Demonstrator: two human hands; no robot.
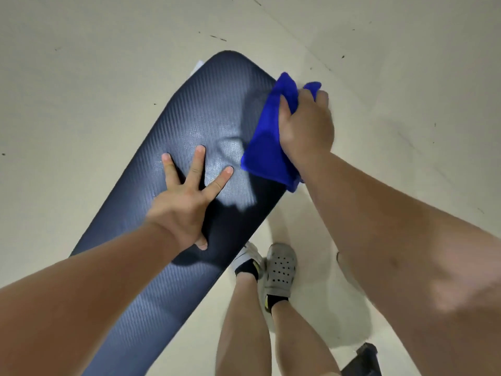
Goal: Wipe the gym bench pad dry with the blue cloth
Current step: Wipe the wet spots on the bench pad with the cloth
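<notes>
The long dark navy bench pad (206, 109) runs diagonally from lower left to upper centre, with a ribbed surface and a shiny patch near its middle. My left hand (187, 202) lies flat on the pad's middle, fingers spread, holding nothing. My right hand (306, 123) grips the bunched blue cloth (267, 147) at the pad's right edge. The cloth hangs partly over that edge and touches the pad.
Pale floor surrounds the bench on all sides. My own legs and grey perforated shoes (279, 270) stand just right of the pad's near half. A dark object (363, 359) sits on the floor at the bottom right.
</notes>
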